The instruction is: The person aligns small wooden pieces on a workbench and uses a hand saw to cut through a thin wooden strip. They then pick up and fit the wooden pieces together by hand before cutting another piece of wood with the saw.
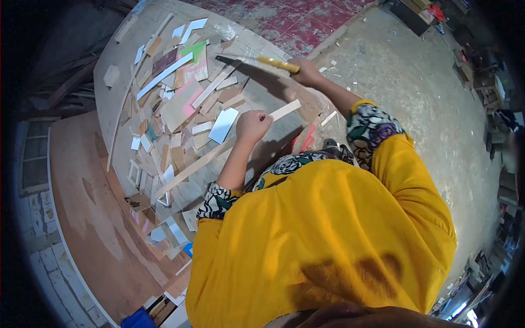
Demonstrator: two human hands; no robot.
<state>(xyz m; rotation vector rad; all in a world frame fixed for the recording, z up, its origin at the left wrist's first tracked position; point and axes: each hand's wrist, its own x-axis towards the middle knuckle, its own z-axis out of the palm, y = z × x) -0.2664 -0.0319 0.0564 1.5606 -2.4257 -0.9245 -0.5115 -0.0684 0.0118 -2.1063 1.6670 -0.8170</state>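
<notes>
A long pale wood strip [202, 162] runs slantwise across the littered board, its far end sticking out to the right. My left hand [254, 126] is closed round it near that end. Up and to the right, my right hand [307, 72] grips the yellow handle of a tool [278, 64]. The tool's thin dark blade points left, above the board and apart from the strip. A white-faced offcut [223, 126] lies just left of my left hand.
Many wood and white offcuts cover the grey board [117, 49]. A reddish-brown wooden panel [87, 218] lies at the left. Red tiled floor [306, 24] shows beyond, and clutter lines the far right edge.
</notes>
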